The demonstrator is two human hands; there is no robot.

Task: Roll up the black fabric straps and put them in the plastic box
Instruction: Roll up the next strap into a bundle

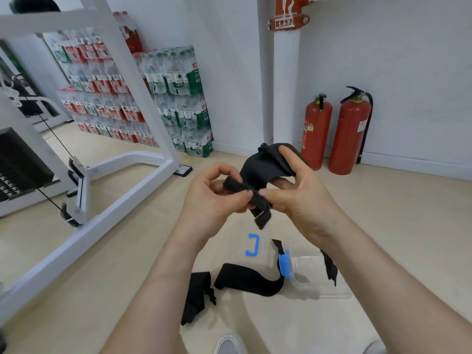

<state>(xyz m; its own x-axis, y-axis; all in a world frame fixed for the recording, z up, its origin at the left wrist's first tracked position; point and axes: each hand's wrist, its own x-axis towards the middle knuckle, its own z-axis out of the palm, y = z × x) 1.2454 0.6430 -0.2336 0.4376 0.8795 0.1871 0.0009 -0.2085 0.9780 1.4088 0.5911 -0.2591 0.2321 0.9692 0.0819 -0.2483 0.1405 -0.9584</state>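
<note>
Pinch from left hand (212, 194) and right hand (300, 198) on one black strap (258, 169). Plastic box (315, 277) below on floor (127, 251), second strap (245, 278) beside it.

Black straps (265, 172); clear box (314, 274) w/ blue clips (284, 263); red extinguishers (348, 134).

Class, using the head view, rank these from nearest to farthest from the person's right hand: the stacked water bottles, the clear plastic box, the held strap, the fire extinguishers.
1. Held strap, gripped by the right hand itself.
2. Plastic box, on the floor below.
3. Fire extinguishers, against the wall, right.
4. Water bottles, stacked far left.
</note>
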